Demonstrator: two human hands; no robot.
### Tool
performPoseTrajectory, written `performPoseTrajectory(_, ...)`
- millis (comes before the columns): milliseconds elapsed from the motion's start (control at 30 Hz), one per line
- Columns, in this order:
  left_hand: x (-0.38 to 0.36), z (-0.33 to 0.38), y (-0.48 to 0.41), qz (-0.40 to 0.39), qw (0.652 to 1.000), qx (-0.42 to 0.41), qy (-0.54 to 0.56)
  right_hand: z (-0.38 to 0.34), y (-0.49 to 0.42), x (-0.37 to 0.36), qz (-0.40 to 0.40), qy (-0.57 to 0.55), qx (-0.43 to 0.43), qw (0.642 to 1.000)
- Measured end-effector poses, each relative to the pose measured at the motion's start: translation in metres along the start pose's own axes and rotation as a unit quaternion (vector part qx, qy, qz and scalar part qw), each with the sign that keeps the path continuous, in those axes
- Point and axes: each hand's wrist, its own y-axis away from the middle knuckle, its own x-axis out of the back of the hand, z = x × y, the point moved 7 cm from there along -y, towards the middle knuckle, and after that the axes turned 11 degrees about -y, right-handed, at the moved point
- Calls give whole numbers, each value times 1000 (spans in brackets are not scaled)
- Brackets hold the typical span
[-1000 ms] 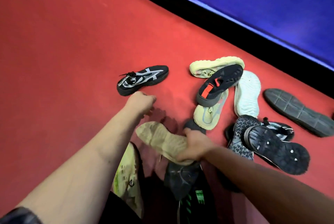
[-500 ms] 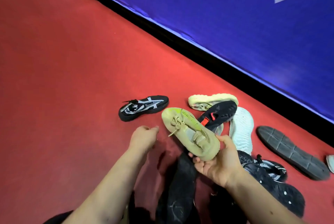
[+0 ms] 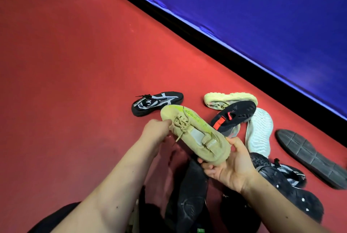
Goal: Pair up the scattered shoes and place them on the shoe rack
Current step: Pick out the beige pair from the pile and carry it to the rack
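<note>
Right grip [image 3: 228, 165]: closed around the heel of the tan shoe [image 3: 195, 133], palm up.
Left grip [image 3: 155, 131]: closed on the shoe's side by the laces.
Tan shoe: held above the floor [image 3: 75, 63], upright, toe pointing away.
Black-white shoe [image 3: 156, 103]: on the floor just beyond the toe.
Pile: pale shoe [image 3: 231, 99], black sandal [image 3: 234, 116], white sole [image 3: 260, 131], grey sole [image 3: 308, 155], near the floor's far edge.
</note>
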Motion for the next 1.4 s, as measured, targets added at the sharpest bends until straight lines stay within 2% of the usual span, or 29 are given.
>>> performPoseTrajectory(67,9,1,-3,23,1000,-8,-8,1,-4,10,12,10,-20,1000)
performPoseTrajectory(133,18,3,-5,39,999,-13,-14,5,-7,38,104,131,-70,983)
performPoseTrajectory(167,22,2,-5,43,999,-12,-15,6,-4,59,168,243,-95,951)
performPoseTrajectory(233,27,2,-4,43,999,-15,-9,-3,5,89,262,470,-110,836)
performPoseTrajectory(300,32,3,-2,39,999,-25,-11,-11,8,91,284,620,-91,726)
performPoseTrajectory(333,33,4,-1,32,999,-30,-19,-18,5,83,279,666,-65,688)
performPoseTrajectory(367,34,4,0,21,999,-31,-34,-20,-1,74,256,698,-48,667)
performPoseTrajectory(533,42,7,1,-53,981,-66,-174,0,-33,34,187,686,42,702)
performPoseTrajectory(633,55,-11,-7,-61,955,-102,-270,45,-52,8,134,692,32,709)
performPoseTrajectory(733,66,-68,-17,-64,943,-85,-314,101,-68,-9,77,699,-4,711)
performPoseTrajectory(833,67,-157,-22,-68,937,-25,-343,156,-85,-9,50,697,-36,715)
performPoseTrajectory(933,52,-234,-20,-73,922,17,-381,193,-97,-1,48,730,-8,682)
performPoseTrajectory(1000,38,-265,-13,-70,909,19,-410,213,-100,6,44,730,8,682)
performPoseTrajectory(1167,26,-280,-7,-29,917,-19,-397,225,-118,27,69,725,-4,685)
performPoseTrajectory(1300,35,-274,-5,-21,937,-47,-345,218,-124,43,110,672,8,732)
performPoseTrajectory(1333,36,-273,-4,-19,941,-49,-334,215,-123,42,114,669,16,734)
performPoseTrajectory(1400,36,-275,-3,-15,951,-43,-305,211,-120,34,99,691,24,716)
